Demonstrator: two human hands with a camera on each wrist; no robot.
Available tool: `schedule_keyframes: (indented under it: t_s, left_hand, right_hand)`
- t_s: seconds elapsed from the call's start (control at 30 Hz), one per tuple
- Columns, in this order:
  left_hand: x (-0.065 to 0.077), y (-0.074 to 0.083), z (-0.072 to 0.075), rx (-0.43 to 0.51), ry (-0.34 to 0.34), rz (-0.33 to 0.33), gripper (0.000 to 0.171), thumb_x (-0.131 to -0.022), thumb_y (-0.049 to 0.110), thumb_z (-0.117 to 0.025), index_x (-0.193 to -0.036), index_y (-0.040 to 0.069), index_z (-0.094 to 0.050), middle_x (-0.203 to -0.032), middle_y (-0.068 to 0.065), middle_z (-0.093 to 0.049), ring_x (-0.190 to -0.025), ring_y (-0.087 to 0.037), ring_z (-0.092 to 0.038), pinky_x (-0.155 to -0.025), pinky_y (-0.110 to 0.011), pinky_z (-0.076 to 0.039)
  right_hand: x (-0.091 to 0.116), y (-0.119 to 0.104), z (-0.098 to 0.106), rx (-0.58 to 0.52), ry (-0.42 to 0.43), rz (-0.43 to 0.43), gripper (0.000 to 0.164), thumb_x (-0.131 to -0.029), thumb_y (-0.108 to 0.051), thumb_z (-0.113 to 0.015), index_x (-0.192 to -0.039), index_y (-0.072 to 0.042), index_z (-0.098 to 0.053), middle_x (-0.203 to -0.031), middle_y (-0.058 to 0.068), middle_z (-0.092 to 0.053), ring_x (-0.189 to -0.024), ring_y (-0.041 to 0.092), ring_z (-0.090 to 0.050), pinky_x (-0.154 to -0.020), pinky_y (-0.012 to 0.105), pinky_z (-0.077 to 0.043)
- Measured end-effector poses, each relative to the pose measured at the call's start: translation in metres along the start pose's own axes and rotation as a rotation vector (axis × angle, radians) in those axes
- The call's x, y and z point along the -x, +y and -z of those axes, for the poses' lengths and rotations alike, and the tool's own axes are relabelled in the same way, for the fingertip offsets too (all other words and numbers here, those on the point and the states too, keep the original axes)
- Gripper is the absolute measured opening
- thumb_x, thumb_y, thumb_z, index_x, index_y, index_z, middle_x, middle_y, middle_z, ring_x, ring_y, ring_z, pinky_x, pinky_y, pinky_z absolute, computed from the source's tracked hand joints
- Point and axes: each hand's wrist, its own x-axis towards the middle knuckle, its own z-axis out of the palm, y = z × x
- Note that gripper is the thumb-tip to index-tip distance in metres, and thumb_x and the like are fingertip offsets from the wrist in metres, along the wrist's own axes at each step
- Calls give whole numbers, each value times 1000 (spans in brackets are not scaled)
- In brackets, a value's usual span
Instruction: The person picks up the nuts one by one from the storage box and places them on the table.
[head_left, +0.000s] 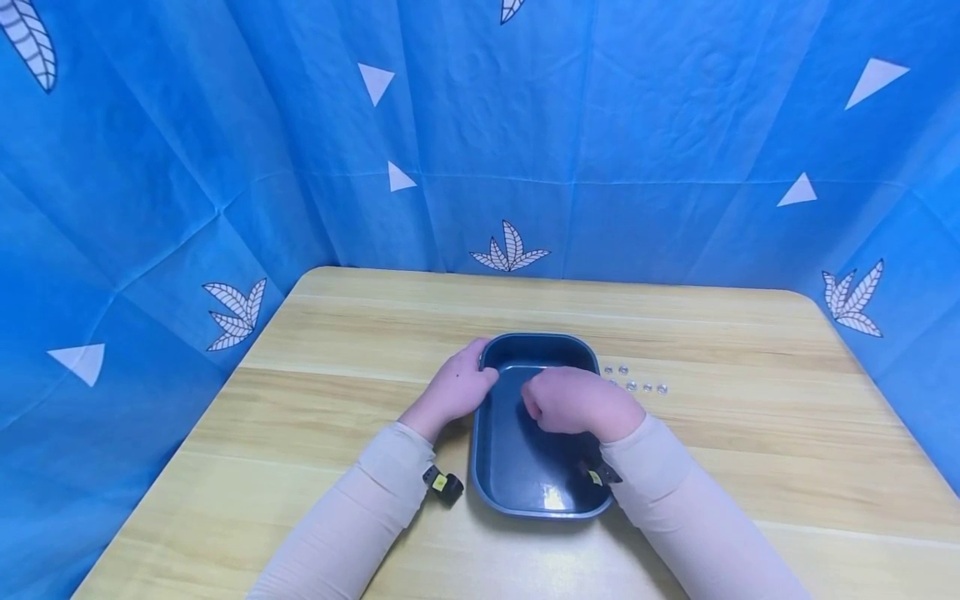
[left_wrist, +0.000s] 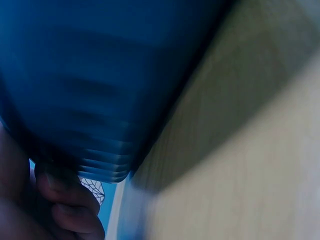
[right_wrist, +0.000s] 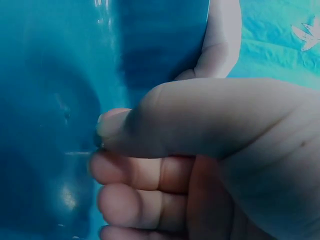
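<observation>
A dark blue rectangular tray [head_left: 536, 510] with rounded corners lies on the wooden table. My left hand [head_left: 459, 385] grips its left wall, thumb over the rim and fingers outside; the left wrist view shows those curled fingers [left_wrist: 75, 210] beside the ribbed outer wall. Over the tray's inside is my right hand [head_left: 573, 404], its fingers curled. In the right wrist view the thumb and index fingertip of the right hand [right_wrist: 165, 145] pinch a tiny dark-looking piece, mostly hidden. Several small clear bead-like pieces [head_left: 632, 386] lie just right of the tray.
The wooden table [head_left: 750, 483] extends around the tray. A blue curtain [head_left: 637, 125] with white leaves and triangles stands behind and at both sides. A small black camera [head_left: 447, 488] on the left wrist sits close to the tray's left wall.
</observation>
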Motion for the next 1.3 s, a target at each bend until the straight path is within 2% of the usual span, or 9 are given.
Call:
schedule_keyframes:
  t_s: [0.73,1.0,1.3]
  left_hand:
    - [1,2,1,-17,11,-22,53,-99,22,-52,-152,14,-45,-145,-5,-56,-133,-26,-52,-110,-51,-42]
    - [2,4,2,-38,25,-24,55,-98,21,-53,-152,13,-46,-146,-7,-55,-134,-28,-51,-110,-51,-42]
    - [2,5,1,-51,24,-19,55,-98,21,-53,-152,12,-45,-146,-8,-55,-134,-29,-51,-109,-51,-43]
  right_hand:
    - [8,0,7,-41,96,93,26,-91,-4,-63,-72,-20,-55,-62,-6,-50,-59,12,-49,-59,26,-44]
    - [16,2,12,-63,120,108,28,-89,0,-60,-70,-19,-52,-61,-7,-45,-57,12,-45,-57,26,-40]
    - [25,4,20,-78,148,100,25,-88,0,-59,-74,-20,-55,-66,-8,-50,-62,11,-48,-60,26,-44]
